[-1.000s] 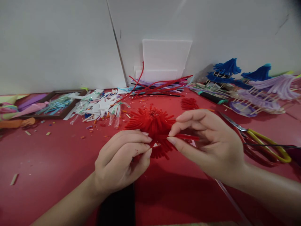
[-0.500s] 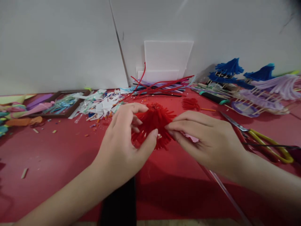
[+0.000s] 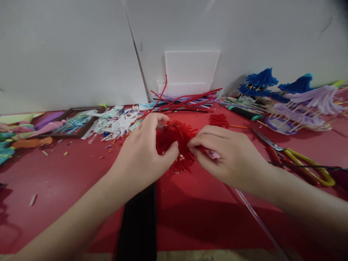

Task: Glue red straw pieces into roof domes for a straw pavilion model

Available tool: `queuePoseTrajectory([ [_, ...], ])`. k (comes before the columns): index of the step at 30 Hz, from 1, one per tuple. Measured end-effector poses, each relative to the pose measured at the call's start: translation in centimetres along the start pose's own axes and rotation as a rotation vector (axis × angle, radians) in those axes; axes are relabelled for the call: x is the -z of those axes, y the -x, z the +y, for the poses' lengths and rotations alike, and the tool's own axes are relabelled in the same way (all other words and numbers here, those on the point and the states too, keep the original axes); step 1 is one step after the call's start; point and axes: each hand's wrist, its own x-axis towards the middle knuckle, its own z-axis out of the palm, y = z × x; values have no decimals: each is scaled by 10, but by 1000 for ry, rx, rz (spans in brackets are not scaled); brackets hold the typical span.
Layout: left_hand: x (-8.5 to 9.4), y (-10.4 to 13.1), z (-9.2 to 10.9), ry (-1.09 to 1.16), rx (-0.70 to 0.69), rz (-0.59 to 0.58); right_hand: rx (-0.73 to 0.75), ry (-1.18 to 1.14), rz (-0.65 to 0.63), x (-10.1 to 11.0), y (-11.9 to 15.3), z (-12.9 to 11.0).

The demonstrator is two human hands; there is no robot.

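A red cone-shaped fringe of pipe cleaners (image 3: 178, 139) stands on the red tabletop between my hands, its strands spreading out and downward. My left hand (image 3: 148, 146) is cupped at its left side, thumb and forefinger well apart; the other fingertips are partly hidden, and whether they touch the strands I cannot tell. At the right edge, my right hand (image 3: 224, 152) pinches a red pipe cleaner strand between thumb and fingers. A small pink piece (image 3: 213, 154) shows under the right palm.
Yellow-handled scissors (image 3: 307, 163) lie at right, near blue and lilac pipe-cleaner models (image 3: 296, 98). Loose pipe cleaners (image 3: 187, 101) and paper scraps (image 3: 119, 121) lie along the wall. A small red bundle (image 3: 218, 120) sits behind my right hand. A black flat object (image 3: 138, 224) lies in front.
My left fingers have drawn back slightly from the front of the red fringe. The right hand has shifted a little left, still pinching at the edge. The view has moved slightly.
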Motion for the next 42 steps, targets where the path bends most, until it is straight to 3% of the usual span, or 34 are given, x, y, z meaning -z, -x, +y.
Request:
queuePoseTrajectory([
  [19, 0, -1, -5, 97, 33, 1, -8, -8, 32, -2, -4, -2],
  [29, 0, 3, -8, 94, 30, 11, 46, 322, 41, -1, -2, -19],
  [42, -1, 5, -7, 109, 37, 26, 5, 252, 51, -1, -3, -17],
])
